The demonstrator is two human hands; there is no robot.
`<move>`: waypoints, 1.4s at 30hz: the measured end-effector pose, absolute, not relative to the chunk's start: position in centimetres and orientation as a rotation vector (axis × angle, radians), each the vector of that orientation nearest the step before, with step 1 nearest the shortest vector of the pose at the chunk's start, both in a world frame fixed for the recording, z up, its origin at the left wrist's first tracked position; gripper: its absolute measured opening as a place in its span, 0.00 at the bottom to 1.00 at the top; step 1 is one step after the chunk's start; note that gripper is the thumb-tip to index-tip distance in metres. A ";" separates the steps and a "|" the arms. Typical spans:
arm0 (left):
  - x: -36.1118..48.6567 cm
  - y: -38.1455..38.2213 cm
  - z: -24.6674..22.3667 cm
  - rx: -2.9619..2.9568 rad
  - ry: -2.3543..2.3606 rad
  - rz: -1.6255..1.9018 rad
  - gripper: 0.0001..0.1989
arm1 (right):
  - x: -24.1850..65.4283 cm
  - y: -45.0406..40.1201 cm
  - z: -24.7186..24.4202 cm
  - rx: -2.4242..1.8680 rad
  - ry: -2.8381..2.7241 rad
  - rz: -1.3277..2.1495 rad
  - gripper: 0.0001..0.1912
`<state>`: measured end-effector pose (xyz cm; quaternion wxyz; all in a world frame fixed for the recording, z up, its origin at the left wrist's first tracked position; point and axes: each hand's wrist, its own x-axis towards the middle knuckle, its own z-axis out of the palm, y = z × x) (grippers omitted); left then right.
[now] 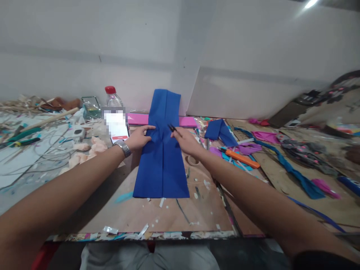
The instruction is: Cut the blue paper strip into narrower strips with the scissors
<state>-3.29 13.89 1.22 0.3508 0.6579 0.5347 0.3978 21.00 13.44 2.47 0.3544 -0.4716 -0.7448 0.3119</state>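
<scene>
A long blue piece of fabric (150, 168) with a centre fold lies lengthwise before me, its far end rising against the wall. My left hand (138, 137) rests at its left edge, fingers apart, fingertips touching the cloth near a pinched, creased part. From the right, my right hand (185, 139) closes round a slim black pen-like tool (171, 128) whose tip lies over the fabric; its exact kind is too small to tell. Beside my left hand stands a phone (119, 131) with a lit screen.
A pink strip (137, 119) lies behind the fabric. At right are a folded blue cloth piece (215, 129), an orange utility knife (242, 158) and scraps. On the left are a red-capped bottle (113, 98), peach-coloured scraps (97, 147) and green-handled pliers (24, 135). The wall bounds the back.
</scene>
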 end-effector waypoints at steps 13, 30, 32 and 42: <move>-3.5 14.0 1.2 1.663 1.405 0.994 0.29 | 22.6 21.8 -0.5 -1.498 -1.573 0.903 0.20; -3.3 15.3 0.1 1.587 1.413 0.984 0.32 | 21.1 8.5 3.6 -1.251 -1.396 1.209 0.25; -3.3 15.2 0.0 1.587 1.374 0.975 0.34 | 20.5 4.1 3.8 -1.148 -1.229 1.573 0.28; -3.5 14.7 0.0 1.627 1.398 0.929 0.27 | 19.0 -5.9 -0.3 -0.701 -0.839 2.460 0.25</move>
